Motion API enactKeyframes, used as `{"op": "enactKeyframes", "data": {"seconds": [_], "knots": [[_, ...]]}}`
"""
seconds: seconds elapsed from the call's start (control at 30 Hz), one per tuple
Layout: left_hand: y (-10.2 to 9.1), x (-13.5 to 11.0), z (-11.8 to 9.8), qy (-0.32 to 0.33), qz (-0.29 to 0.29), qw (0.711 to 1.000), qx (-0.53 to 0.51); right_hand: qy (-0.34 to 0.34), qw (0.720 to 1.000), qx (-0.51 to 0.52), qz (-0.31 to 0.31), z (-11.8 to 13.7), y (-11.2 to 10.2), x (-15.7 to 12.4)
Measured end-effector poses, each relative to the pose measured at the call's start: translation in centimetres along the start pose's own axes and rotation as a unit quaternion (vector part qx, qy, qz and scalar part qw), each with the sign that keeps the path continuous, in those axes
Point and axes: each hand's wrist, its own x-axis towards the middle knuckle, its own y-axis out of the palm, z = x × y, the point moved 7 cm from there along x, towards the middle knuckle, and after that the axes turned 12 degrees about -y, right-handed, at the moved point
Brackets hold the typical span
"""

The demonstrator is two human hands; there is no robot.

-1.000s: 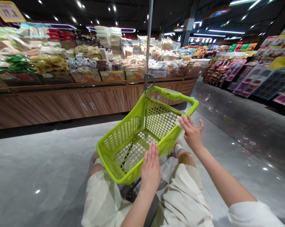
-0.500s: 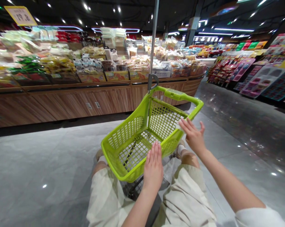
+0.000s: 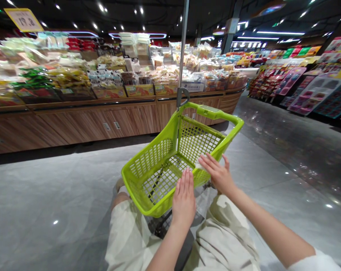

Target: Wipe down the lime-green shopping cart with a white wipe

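A lime-green shopping cart basket (image 3: pixel 147 158) with lattice walls stands tilted in front of me, between my legs. My left hand (image 3: pixel 184 195) lies on its near rim, fingers straight and side by side, thumb hidden. Farther right along that rim, my right hand (image 3: pixel 218 173) presses a small white wipe (image 3: pixel 198 165) against the green plastic. Only a bit of the wipe shows past the fingertips, and its kind is hard to make out. The cart's handle (image 3: pixel 211 111) rises at the far right end, with no hand on it.
A wooden display counter (image 3: pixel 108 120) piled with packaged foods (image 3: pixel 105 77) runs across the back. A grey pole (image 3: pixel 183 49) stands upright at the cart's far corner. More goods racks (image 3: pixel 308 90) line the right side. The floor (image 3: pixel 60 195) is shiny grey tile.
My right hand has slid the white wipe along the near rim, down and to the left, closer to my left hand. The left hand and the cart have stayed in place.
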Motion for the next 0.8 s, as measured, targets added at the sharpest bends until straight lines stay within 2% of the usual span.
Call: {"op": "enactKeyframes", "data": {"seconds": [0.1,0.17,0.2,0.27,0.37,0.43,0.5,0.67,0.73,0.8], "knots": [[-0.1,0.0,-0.1,-0.001,-0.004,1.0,-0.001,0.088,0.994,-0.053,-0.023,-6.4,-1.1,0.0],[-0.1,0.0,-0.3,-0.003,-0.008,1.0,-0.003,0.136,0.988,-0.064,-0.04,-7.4,-1.3,0.0],[-0.1,0.0,-0.4,-0.005,-0.01,1.0,-0.005,0.149,0.986,-0.06,-0.043,-6.6,-1.1,0.0],[0.0,0.1,-0.4,-0.01,-0.011,1.0,-0.005,0.139,0.989,-0.035,-0.037,-2.9,-0.4,0.1],[0.2,0.1,-0.3,-0.009,-0.009,1.0,0.004,0.057,0.998,0.021,-0.013,3.9,0.7,0.2],[0.2,0.0,-0.1,-0.001,-0.008,1.0,0.012,0.004,0.999,0.042,-0.004,5.7,0.8,0.2],[0.1,0.0,0.2,0.009,-0.011,1.0,0.016,-0.01,0.999,0.03,-0.005,3.8,0.4,0.1],[-0.1,0.1,0.6,0.023,-0.027,0.999,0.016,0.086,0.994,-0.066,-0.03,-7.2,-1.7,0.1],[-0.1,0.3,0.7,0.03,-0.033,0.999,0.017,0.097,0.992,-0.076,-0.035,-8.8,-2.0,0.4],[-0.1,0.7,1.0,0.037,-0.036,0.999,0.019,0.104,0.991,-0.076,-0.042,-8.8,-1.8,0.7]]}}
